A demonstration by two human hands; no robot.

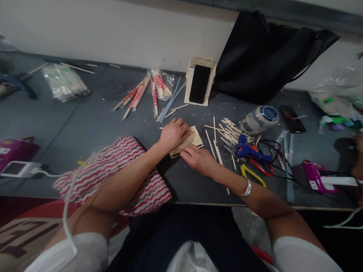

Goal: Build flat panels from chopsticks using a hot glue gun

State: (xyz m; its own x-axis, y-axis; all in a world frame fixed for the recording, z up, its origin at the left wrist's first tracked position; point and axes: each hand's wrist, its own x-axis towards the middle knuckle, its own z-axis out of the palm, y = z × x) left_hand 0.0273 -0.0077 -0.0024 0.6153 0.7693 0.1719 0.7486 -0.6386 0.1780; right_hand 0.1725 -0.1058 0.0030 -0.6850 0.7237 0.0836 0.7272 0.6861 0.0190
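A small flat panel of thin wooden sticks (193,135) lies on the dark table in front of me, its sticks side by side. My left hand (174,134) is closed over its far left part, fingers curled down onto it. At the near edge, my right hand (198,158) grips the panel between thumb and fingers; the fingertips are partly hidden. Loose cut sticks (227,130) are heaped to the right. Beside them are a blue glue gun (246,148) and pliers with a yellow and red handle (253,175). A striped cloth (113,160) lies under my left forearm.
Packaged chopsticks (138,94) lie at the back, near a phone (200,84) propped on a stick stand. A clear jar (259,119) stands right of the sticks, before a black bag (263,56). Black cable trails right. Another person's hand (359,147) shows at the right edge.
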